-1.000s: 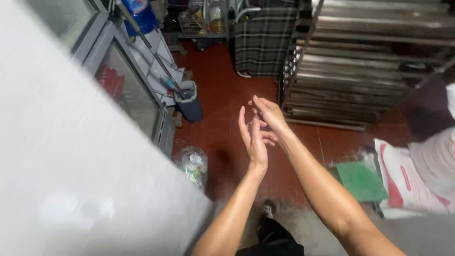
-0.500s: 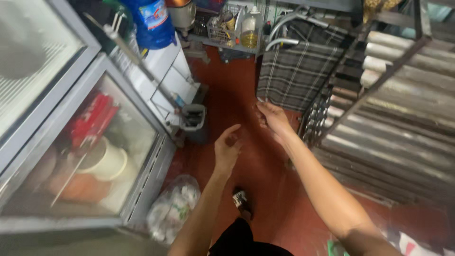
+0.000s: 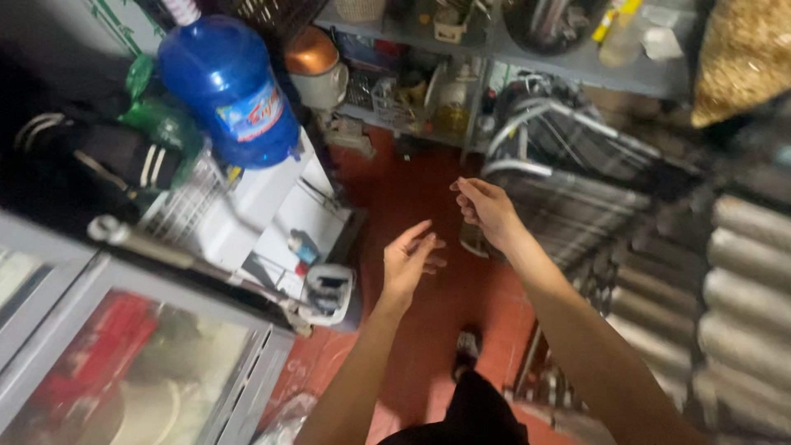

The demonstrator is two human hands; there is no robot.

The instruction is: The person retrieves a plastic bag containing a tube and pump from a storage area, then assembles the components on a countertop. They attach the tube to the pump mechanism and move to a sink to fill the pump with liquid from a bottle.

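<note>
Both my arms reach forward over a red tiled floor [image 3: 428,189]. My left hand [image 3: 408,259] is empty, fingers spread, hanging in the air beside a white water dispenser [image 3: 272,222]. My right hand [image 3: 486,210] is a little farther out, fingers loosely curled, holding nothing. It is close to a plaid cart with a metal frame [image 3: 568,177]. The two hands are apart and touch nothing.
A big blue water bottle [image 3: 227,86] tops the dispenser at the left. A glass-topped chest freezer [image 3: 124,371] fills the lower left. A rack of metal trays [image 3: 741,305] stands at the right. Cluttered shelves [image 3: 494,49] run along the far wall.
My view has swung forward and left, past the freezer. My hands, pressed together a second ago, have separated and now hang apart in the air.
</note>
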